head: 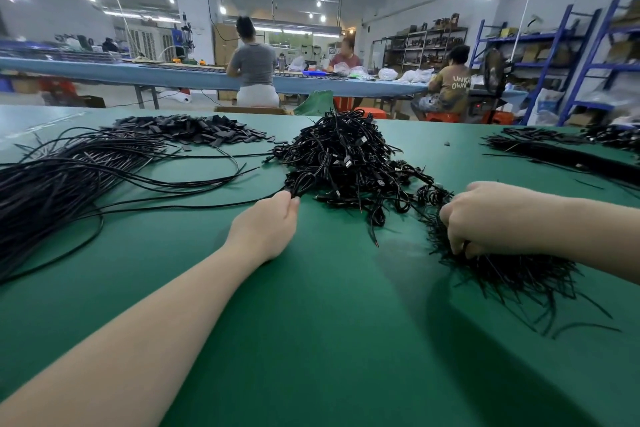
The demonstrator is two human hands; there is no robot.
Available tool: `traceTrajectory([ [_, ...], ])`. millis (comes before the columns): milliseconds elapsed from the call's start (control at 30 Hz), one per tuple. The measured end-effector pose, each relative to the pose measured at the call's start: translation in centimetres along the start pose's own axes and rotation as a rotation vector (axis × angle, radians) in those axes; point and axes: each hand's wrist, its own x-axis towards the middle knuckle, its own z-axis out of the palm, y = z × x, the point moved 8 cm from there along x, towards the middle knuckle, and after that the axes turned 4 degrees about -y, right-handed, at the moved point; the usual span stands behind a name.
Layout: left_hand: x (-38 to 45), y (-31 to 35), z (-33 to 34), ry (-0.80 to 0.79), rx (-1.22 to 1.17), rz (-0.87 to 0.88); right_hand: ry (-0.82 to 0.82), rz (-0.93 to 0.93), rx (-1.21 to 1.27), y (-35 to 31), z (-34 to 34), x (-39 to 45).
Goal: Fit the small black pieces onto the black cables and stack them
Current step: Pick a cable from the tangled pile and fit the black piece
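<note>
A tall tangled heap of black cables [346, 156] with plug ends lies in the middle of the green table [311, 322]. My left hand [266, 225] reaches to the heap's near left edge and pinches a cable there. My right hand [491, 218] rests on a flat pile of thin black strands [512, 274] at the right, fingers curled and pinching some of them. A flat pile of small black pieces [194, 130] lies at the back left. A long sheaf of straight black cables [62, 177] spreads along the left side.
More black cable bundles [568, 149] lie at the far right of the table. Beyond the table, three people sit at a long blue bench [173, 74]. Blue shelving [561, 55] stands at the right wall.
</note>
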Motion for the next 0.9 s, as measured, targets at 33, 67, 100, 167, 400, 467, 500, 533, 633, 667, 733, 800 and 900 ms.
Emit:
traceTrajectory([
  [33,0.0,0.0,0.0,-0.004,-0.01,-0.006,0.01,-0.017,-0.003,-0.2,0.0,0.1],
  [67,0.0,-0.1,0.0,-0.008,-0.024,-0.013,0.012,-0.026,0.006,-0.3,0.0,0.1],
  [100,0.1,-0.2,0.0,-0.013,-0.044,-0.021,0.009,-0.028,0.022,-0.3,-0.1,0.1],
  [167,0.2,-0.5,0.1,-0.024,-0.106,-0.034,0.001,-0.03,0.029,-0.6,-0.1,0.2],
  [400,0.5,-1.1,0.3,-0.046,-0.299,-0.044,0.108,0.08,0.325,1.2,-1.1,-0.1],
  [467,0.6,-1.3,0.4,-0.057,-0.333,-0.054,0.149,0.136,0.49,2.1,-1.5,0.1],
  [500,0.6,-1.3,0.5,-0.062,-0.351,-0.057,0.16,0.165,0.553,2.5,-1.6,0.3],
  [533,0.7,-1.3,0.5,-0.067,-0.368,-0.058,0.168,0.195,0.608,2.8,-1.6,0.4],
  [633,0.7,-1.3,0.6,-0.077,-0.385,-0.055,0.224,0.277,0.726,3.6,-1.8,0.6],
  [667,0.8,-1.3,0.6,-0.078,-0.383,-0.057,0.255,0.302,0.751,3.9,-1.9,0.6],
  [733,0.8,-1.4,0.7,-0.075,-0.38,-0.06,0.331,0.357,0.807,4.5,-2.2,0.6],
  [800,0.9,-1.4,0.7,-0.066,-0.364,-0.062,0.459,0.406,0.921,5.2,-2.9,0.4],
  [900,0.9,-1.4,0.5,-0.042,-0.353,-0.066,0.686,0.426,1.155,5.6,-4.3,0.6],
])
